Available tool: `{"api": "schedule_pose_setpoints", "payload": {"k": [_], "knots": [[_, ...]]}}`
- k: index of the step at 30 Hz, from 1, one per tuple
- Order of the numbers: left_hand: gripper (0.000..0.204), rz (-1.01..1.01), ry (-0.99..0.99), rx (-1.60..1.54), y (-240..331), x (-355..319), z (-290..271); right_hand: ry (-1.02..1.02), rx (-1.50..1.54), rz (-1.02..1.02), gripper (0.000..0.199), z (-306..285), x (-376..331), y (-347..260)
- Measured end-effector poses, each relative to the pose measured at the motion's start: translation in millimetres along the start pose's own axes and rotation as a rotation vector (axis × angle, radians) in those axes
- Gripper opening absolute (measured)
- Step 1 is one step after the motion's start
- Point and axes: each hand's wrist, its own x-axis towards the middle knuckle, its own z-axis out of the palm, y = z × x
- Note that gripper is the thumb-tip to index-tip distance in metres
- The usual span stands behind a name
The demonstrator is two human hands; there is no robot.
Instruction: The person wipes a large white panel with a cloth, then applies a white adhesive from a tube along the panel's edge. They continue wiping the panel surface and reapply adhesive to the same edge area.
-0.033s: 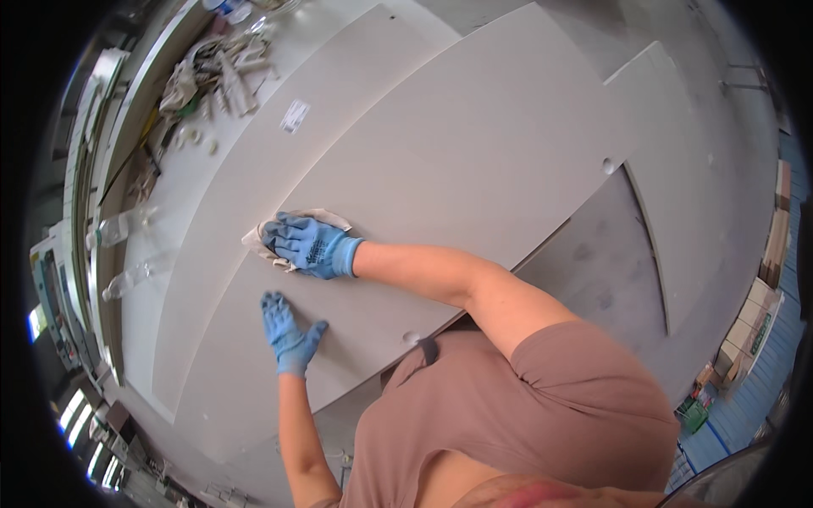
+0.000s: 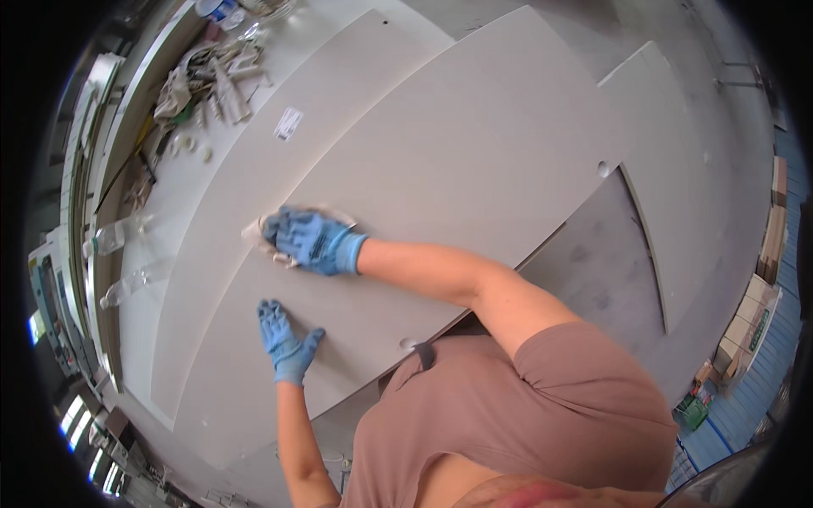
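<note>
My right hand (image 2: 312,241), in a blue glove, presses a whitish cloth (image 2: 254,232) onto a large light grey panel (image 2: 474,144). The cloth's edges show beyond the fingertips and along both sides of the hand; the rest is hidden under the palm. Nearer to me, my left hand (image 2: 288,343), gloved in blue too, rests on the same panel with fingers stretched out and thumb apart, holding nothing. The panel has round holes near its close edge, one of them a round hole (image 2: 407,344) near my waist.
Beyond the panel's far edge lies another grey panel (image 2: 339,72) with a white label (image 2: 289,124). Further left are clear plastic bottles (image 2: 127,284) and a heap of rags and tools (image 2: 203,85). Another panel (image 2: 665,161) is at right. Cartons (image 2: 745,317) stand at the far right.
My right hand has slid slightly to the right over the cloth. My left hand appears a little lower and further left. The whole view has shifted slightly.
</note>
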Motion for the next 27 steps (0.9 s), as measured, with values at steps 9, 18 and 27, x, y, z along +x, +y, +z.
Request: {"api": "schedule_pose_setpoints", "payload": {"k": [9, 18, 27], "knots": [[0.129, -0.015, -0.056, 0.053, 6.4, 3.1, -8.1, 0.19, -0.558, 0.427, 0.052, -250.4, -84.5, 256.4], [0.13, -0.009, -0.099, 0.104, 4.7, 5.9, -9.4, 0.036, -0.898, 0.802, 0.064, -343.5, -123.8, 380.6], [0.129, -0.002, -0.098, 0.049, 10.3, 7.3, -12.9, 0.268, -0.858, 0.786, 0.062, -396.1, -263.4, 319.7]]}}
